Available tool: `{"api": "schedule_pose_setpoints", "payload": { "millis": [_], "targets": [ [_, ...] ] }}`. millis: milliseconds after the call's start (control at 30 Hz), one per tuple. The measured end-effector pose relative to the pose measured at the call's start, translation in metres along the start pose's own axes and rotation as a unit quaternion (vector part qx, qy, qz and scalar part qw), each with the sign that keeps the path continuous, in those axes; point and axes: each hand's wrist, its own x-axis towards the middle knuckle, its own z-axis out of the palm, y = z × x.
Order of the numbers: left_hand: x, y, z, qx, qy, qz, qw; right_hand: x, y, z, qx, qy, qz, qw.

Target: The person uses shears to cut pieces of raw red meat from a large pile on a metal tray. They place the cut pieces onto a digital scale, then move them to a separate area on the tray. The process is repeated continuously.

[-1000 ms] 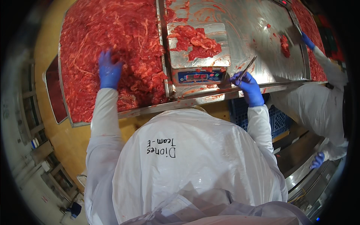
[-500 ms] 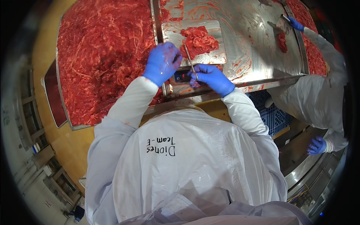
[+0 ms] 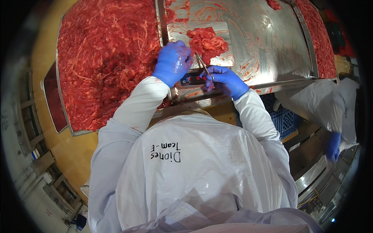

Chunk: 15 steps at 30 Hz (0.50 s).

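My right hand (image 3: 227,80), in a blue glove, is closed on a pair of scissors (image 3: 203,65). Their blades stand slightly apart and point up and left toward the meat on the scale. A small dark scrap of meat (image 3: 208,84) hangs by the fingers of this hand. My left hand (image 3: 173,64), also gloved in blue, is curled closed at the scale's left edge; what it holds, if anything, is hidden. Beyond both hands, a heap of red meat (image 3: 207,43) with pale fat rests on the scale's metal plate (image 3: 176,33). The lit scale display (image 3: 191,79) shows between my wrists.
A large bin of red meat strips (image 3: 108,62) fills the left side. Smeared steel tabletop (image 3: 268,50) extends right to another meat-filled bin (image 3: 320,42). A co-worker's blue-gloved hand (image 3: 333,146) is at the right, near blue crates (image 3: 285,120). A meat piece (image 3: 274,4) lies at the far edge.
The scissors' blades have spread, and my right hand has shifted slightly right. The co-worker's tool hand has left the right-hand table, and the small meat piece there is gone from its spot.
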Motion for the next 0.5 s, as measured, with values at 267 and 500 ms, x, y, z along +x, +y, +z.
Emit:
{"api": "schedule_pose_setpoints", "payload": {
  "millis": [267,500],
  "targets": [
    [-0.015,-0.002,-0.003,-0.002,-0.011,0.023,1.0,0.011,-0.004,0.015,0.091,-0.003,-0.003,0.996],
    [-0.027,-0.008,-0.006,0.016,-0.03,0.004,0.999,0.015,-0.016,0.03,0.107,0.013,0.014,0.994]
  ]
}}
